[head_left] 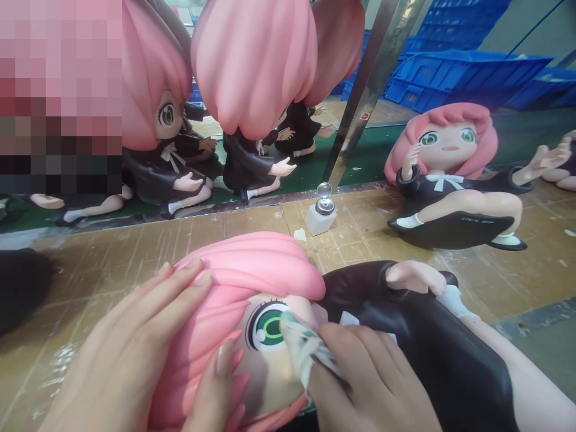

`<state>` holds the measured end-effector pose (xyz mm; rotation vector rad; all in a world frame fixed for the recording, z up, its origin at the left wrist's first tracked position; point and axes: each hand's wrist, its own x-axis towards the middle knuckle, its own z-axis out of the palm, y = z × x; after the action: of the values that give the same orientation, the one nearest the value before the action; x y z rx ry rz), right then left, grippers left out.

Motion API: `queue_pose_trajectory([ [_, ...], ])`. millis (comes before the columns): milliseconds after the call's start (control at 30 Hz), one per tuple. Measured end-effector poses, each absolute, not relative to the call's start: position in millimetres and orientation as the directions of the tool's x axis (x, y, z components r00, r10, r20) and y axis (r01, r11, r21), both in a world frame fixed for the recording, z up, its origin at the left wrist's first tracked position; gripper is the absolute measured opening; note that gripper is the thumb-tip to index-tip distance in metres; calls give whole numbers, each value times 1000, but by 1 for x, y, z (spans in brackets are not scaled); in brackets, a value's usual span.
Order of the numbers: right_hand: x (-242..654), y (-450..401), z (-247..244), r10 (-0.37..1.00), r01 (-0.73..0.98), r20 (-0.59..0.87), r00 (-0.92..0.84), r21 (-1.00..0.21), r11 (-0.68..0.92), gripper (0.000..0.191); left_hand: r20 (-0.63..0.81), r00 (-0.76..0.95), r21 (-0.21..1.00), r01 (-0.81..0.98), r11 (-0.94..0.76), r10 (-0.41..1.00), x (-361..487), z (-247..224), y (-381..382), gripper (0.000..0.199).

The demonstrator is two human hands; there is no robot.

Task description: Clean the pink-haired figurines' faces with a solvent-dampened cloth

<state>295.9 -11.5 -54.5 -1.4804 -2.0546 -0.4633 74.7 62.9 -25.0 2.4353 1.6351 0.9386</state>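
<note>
A large pink-haired doll figure [252, 258] in a black dress lies on its side on the worktop, its green eye [266, 324] facing up. My left hand [148, 336] rests on the pink hair with fingers stretched out and apart, the thumb beside the cheek. Pinched in my right hand [364, 378] is a crumpled whitish cloth [301, 351] with green stains. Its tip touches the edge of the painted eye. Beyond the head stands a small white dispenser bottle [320, 219] with its metal lid flipped up.
Several similar figures [254, 66] sit along a green strip [211, 165] at the back left. Another figure [450, 174] leans back on the worktop [103, 264] at the right. A metal post [366, 84] rises behind the bottle. Blue crates [463, 75] stand at the back right.
</note>
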Motion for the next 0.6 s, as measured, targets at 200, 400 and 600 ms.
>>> queue_pose_trajectory([
  [200, 296, -12, -57, 757, 941, 609, -237, -50, 334, 25, 421, 199, 370, 853, -368, 885, 70, -29, 65, 50],
  [400, 292, -4, -60, 713, 920, 679, -173, -148, 363, 23, 430, 207, 391, 835, -388, 879, 71, -28, 66, 49],
  [600, 291, -4, -69, 685, 941, 716, -137, -123, 317, 31, 445, 221, 349, 849, -396, 868, 72, -27, 64, 51],
])
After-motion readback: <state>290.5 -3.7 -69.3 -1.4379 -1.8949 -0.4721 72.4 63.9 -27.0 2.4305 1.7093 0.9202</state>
